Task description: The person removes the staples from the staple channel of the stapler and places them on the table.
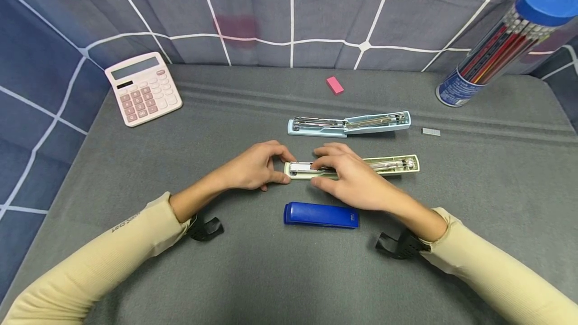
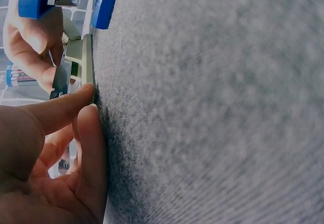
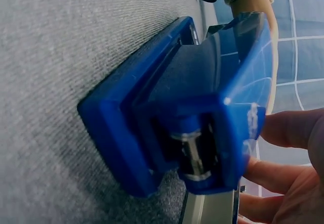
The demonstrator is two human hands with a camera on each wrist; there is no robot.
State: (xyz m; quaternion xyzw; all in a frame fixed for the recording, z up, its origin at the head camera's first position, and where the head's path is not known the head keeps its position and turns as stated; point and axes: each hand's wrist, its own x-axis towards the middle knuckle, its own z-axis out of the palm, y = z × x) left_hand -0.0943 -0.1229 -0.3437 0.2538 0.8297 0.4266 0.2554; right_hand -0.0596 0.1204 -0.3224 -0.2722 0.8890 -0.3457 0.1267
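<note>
A light green stapler (image 1: 394, 164) lies opened out flat on the grey cloth, its metal magazine showing. The left hand (image 1: 252, 167) holds its left end between thumb and fingers, also seen in the left wrist view, where the hand (image 2: 55, 153) touches the green base (image 2: 87, 62). Over the stapler's middle, the right hand (image 1: 358, 179) has its thumb on the near side and bent fingers at the magazine; its palm hides part of the stapler. A closed blue stapler (image 1: 321, 215) lies nearer the person and fills much of the right wrist view (image 3: 172, 82).
Beyond the green stapler lies an opened light blue stapler (image 1: 316, 127), with a small strip of staples (image 1: 431, 132) to its right. A pink eraser (image 1: 334, 85) is farther back. A calculator (image 1: 143, 89) lies back left; a tub of pencils (image 1: 460, 87) stands back right.
</note>
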